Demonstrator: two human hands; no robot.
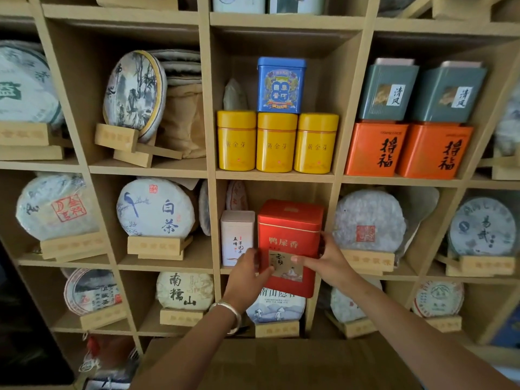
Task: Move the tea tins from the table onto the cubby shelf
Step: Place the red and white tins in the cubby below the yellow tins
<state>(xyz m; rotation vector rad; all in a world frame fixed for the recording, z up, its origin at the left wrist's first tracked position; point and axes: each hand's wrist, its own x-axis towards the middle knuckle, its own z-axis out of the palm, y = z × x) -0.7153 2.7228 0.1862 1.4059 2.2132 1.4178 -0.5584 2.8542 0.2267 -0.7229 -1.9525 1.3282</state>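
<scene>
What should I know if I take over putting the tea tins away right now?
Left hand and right hand both hold the red tin, one on each side. The tin sits partly inside a middle cubby, next to a small white tin, its bottom sticking out past the shelf edge. Left: push it fully in and let go. The table is not in view, so remaining tins are unknown.

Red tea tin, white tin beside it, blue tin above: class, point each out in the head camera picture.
red tea tin (pixel 289 229), head view, on its upper front face.
white tin (pixel 235 235), head view, on its front face.
blue tin (pixel 280 85), head view, on its front label.
</scene>
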